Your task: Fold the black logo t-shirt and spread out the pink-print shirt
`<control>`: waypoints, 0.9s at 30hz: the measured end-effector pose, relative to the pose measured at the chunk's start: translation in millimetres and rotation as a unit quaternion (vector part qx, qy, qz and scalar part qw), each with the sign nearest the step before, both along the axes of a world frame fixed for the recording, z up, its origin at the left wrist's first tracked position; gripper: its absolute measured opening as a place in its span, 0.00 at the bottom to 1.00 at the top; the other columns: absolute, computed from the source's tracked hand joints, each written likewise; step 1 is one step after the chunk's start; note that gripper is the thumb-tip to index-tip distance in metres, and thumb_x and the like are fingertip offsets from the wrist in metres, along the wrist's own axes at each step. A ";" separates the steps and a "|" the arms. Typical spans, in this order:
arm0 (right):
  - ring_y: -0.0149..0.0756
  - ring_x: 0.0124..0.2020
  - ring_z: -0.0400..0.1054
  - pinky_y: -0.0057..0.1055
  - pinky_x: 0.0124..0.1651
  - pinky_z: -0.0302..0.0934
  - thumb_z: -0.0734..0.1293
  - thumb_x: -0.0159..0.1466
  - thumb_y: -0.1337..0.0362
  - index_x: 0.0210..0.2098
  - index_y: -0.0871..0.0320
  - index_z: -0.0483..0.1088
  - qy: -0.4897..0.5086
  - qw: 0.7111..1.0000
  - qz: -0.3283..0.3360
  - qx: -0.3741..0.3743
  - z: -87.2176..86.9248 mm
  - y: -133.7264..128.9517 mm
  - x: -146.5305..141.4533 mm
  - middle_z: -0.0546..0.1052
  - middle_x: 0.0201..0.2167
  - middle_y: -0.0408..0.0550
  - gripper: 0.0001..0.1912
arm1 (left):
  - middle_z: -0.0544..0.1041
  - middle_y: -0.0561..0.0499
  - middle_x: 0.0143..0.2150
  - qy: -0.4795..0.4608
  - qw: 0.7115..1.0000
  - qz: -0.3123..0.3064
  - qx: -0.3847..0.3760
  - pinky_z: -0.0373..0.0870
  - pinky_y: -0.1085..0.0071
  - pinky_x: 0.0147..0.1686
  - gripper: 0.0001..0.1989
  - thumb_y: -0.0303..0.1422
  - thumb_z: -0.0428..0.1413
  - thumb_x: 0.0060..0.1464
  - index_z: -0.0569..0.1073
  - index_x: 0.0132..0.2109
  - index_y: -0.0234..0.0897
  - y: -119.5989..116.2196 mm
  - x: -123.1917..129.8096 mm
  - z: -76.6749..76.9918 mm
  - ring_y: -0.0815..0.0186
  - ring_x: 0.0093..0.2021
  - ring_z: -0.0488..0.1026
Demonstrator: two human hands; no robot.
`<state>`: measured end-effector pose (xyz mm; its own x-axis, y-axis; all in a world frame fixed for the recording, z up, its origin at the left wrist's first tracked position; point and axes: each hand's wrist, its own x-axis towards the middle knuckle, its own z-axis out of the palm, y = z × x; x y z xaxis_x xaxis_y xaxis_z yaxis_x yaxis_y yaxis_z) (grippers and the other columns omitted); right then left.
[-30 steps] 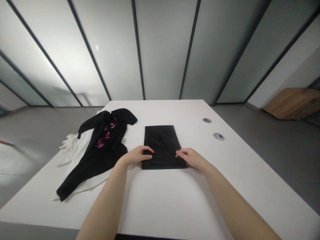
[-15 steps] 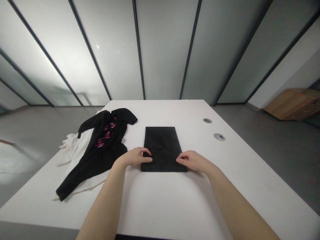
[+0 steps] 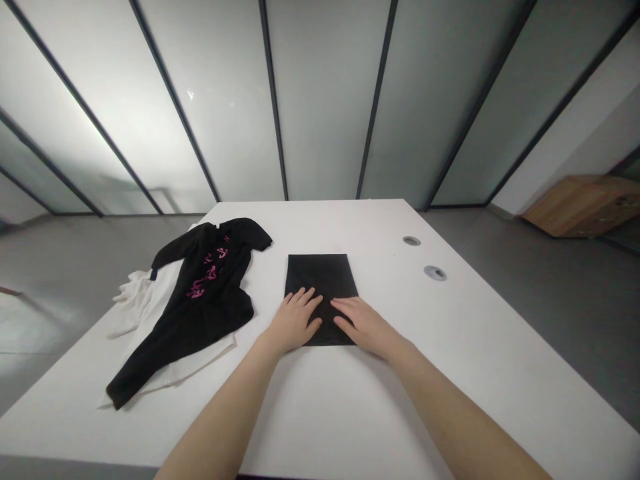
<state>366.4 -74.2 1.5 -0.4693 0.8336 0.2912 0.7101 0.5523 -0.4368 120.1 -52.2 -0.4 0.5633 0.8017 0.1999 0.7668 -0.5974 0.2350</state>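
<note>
A black folded garment [image 3: 320, 272] lies as a neat rectangle in the middle of the white table. My left hand [image 3: 296, 320] rests flat on its near left part, fingers spread. On the near right part lies my right hand [image 3: 364, 324], its fingers stretched out toward the left hand. A small strip of dark cloth shows between the two hands. Neither hand grips anything. The exact kind of garment cannot be made out in its folded state.
To the left, a black T-shirt [image 3: 215, 293] with pink print lies loosely over white clothing [image 3: 135, 300]. Two round cable grommets [image 3: 411, 241] are set in the white table [image 3: 450, 373] at right. Frosted glass panels [image 3: 325, 100] stand behind it; a wooden cabinet [image 3: 575, 207] is far right.
Both hands have let go of the garment's near side edges and moved inward onto its top. Their fingers have opened from a pinch to lying flat. The garment stays in place.
</note>
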 end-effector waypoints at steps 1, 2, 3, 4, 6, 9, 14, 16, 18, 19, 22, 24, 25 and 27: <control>0.48 0.58 0.72 0.48 0.62 0.66 0.62 0.75 0.59 0.57 0.55 0.79 -0.017 1.000 0.004 -0.008 2.1 -0.8 -2.1 0.79 0.58 0.56 0.17 | 0.72 0.42 0.70 0.007 1.000 -0.001 -0.008 0.64 0.48 0.67 0.25 0.39 0.56 0.67 0.72 0.68 0.42 -1.5 0.2 2.9 0.48 0.69 0.68; 0.47 0.53 0.74 0.46 0.59 0.68 0.62 0.76 0.60 0.51 0.55 0.81 -0.027 1.000 0.003 -0.013 5.0 -1.5 -3.9 0.81 0.52 0.55 0.15 | 0.76 0.43 0.66 0.004 1.000 0.000 -0.013 0.67 0.51 0.64 0.22 0.38 0.55 0.67 0.74 0.65 0.42 -2.4 1.0 7.0 0.50 0.65 0.72; 0.45 0.47 0.75 0.44 0.55 0.69 0.62 0.76 0.61 0.44 0.56 0.82 -0.031 0.999 -0.002 -0.016 8.2 -2.2 -5.7 0.82 0.45 0.54 0.15 | 0.80 0.43 0.61 -0.006 1.000 0.006 -0.016 0.70 0.54 0.61 0.18 0.37 0.54 0.68 0.77 0.61 0.42 -3.0 2.7 11.5 0.52 0.59 0.76; 0.43 0.43 0.75 0.42 0.52 0.70 0.62 0.76 0.61 0.40 0.56 0.81 -0.027 0.999 -0.007 -0.015 11.1 -2.9 -7.5 0.81 0.40 0.52 0.15 | 0.82 0.44 0.56 -0.020 1.000 0.016 -0.018 0.73 0.56 0.57 0.16 0.36 0.52 0.69 0.79 0.58 0.41 -3.5 5.4 15.6 0.54 0.54 0.78; 0.41 0.40 0.74 0.40 0.49 0.70 0.61 0.76 0.63 0.38 0.55 0.79 -0.007 1.000 -0.011 -0.005 13.7 -4.1 -11.5 0.80 0.36 0.49 0.15 | 0.84 0.46 0.51 -0.045 0.998 0.048 -0.008 0.74 0.59 0.55 0.16 0.33 0.48 0.71 0.80 0.54 0.41 -5.2 13.3 19.6 0.56 0.50 0.79; 0.45 0.54 0.73 0.44 0.60 0.67 0.61 0.76 0.63 0.50 0.56 0.78 0.009 1.000 -0.005 0.021 5.6 -4.7 -17.9 0.81 0.51 0.54 0.14 | 0.78 0.43 0.64 -0.032 0.994 0.105 0.029 0.67 0.52 0.65 0.19 0.33 0.49 0.70 0.76 0.63 0.39 -10.3 26.4 11.1 0.51 0.65 0.71; 0.58 0.77 0.51 0.54 0.75 0.51 0.61 0.75 0.55 0.72 0.65 0.63 -0.096 0.994 -0.045 -0.025 -21.3 -3.0 -26.0 0.60 0.75 0.63 0.32 | 0.60 0.41 0.77 0.050 0.986 0.159 -0.009 0.53 0.38 0.72 0.29 0.42 0.49 0.71 0.64 0.74 0.40 -14.4 33.1 -15.7 0.42 0.77 0.54; 0.58 0.77 0.49 0.54 0.75 0.49 0.60 0.75 0.53 0.73 0.64 0.62 -0.115 0.991 -0.055 -0.039 -23.9 -2.6 -27.1 0.58 0.76 0.61 0.33 | 0.59 0.41 0.78 0.053 0.985 0.162 -0.017 0.53 0.39 0.72 0.30 0.43 0.48 0.71 0.62 0.75 0.40 -13.4 31.8 -19.3 0.43 0.77 0.53; 0.57 0.76 0.52 0.54 0.74 0.51 0.60 0.75 0.53 0.72 0.61 0.64 -0.116 0.990 -0.065 -0.035 -19.0 -2.5 -27.0 0.60 0.76 0.59 0.31 | 0.60 0.39 0.77 0.050 0.985 0.165 -0.015 0.54 0.40 0.72 0.31 0.44 0.48 0.71 0.62 0.75 0.38 -12.7 30.6 -16.9 0.43 0.77 0.54; 0.58 0.74 0.57 0.54 0.72 0.54 0.60 0.75 0.54 0.70 0.60 0.67 -0.114 0.991 -0.069 -0.032 -14.3 -2.6 -26.5 0.63 0.74 0.60 0.28 | 0.61 0.38 0.77 0.047 0.985 0.163 -0.013 0.55 0.41 0.71 0.31 0.44 0.48 0.71 0.63 0.74 0.38 -12.7 30.2 -13.8 0.42 0.76 0.56; 0.51 0.54 0.74 0.46 0.58 0.67 0.59 0.77 0.57 0.51 0.57 0.79 -0.089 0.992 -0.078 -0.043 2.5 -3.8 -24.4 0.80 0.55 0.59 0.19 | 0.73 0.36 0.68 0.036 0.988 0.152 -0.003 0.66 0.46 0.64 0.24 0.44 0.47 0.72 0.73 0.65 0.38 -12.6 28.3 1.3 0.44 0.68 0.68; 0.44 0.41 0.76 0.40 0.48 0.69 0.58 0.78 0.59 0.39 0.56 0.78 -0.054 0.994 -0.071 -0.057 10.8 -5.4 -23.4 0.81 0.39 0.53 0.19 | 0.82 0.38 0.53 0.026 0.987 0.156 -0.013 0.72 0.53 0.55 0.21 0.42 0.43 0.74 0.78 0.53 0.38 -10.7 25.8 11.8 0.49 0.55 0.78; 0.42 0.39 0.75 0.38 0.47 0.68 0.58 0.77 0.60 0.38 0.55 0.78 -0.033 0.996 -0.059 -0.056 12.9 -6.3 -23.3 0.80 0.36 0.50 0.19 | 0.83 0.40 0.46 0.017 0.987 0.160 -0.020 0.73 0.56 0.51 0.22 0.41 0.41 0.75 0.79 0.48 0.39 -9.1 24.4 15.5 0.52 0.48 0.79; 0.41 0.43 0.75 0.38 0.50 0.68 0.60 0.76 0.63 0.42 0.55 0.78 0.003 0.999 -0.021 -0.030 12.3 -7.4 -24.1 0.81 0.40 0.50 0.14 | 0.83 0.43 0.41 -0.008 0.988 0.151 -0.024 0.73 0.59 0.50 0.21 0.37 0.41 0.75 0.78 0.45 0.39 -5.3 21.9 17.6 0.55 0.44 0.80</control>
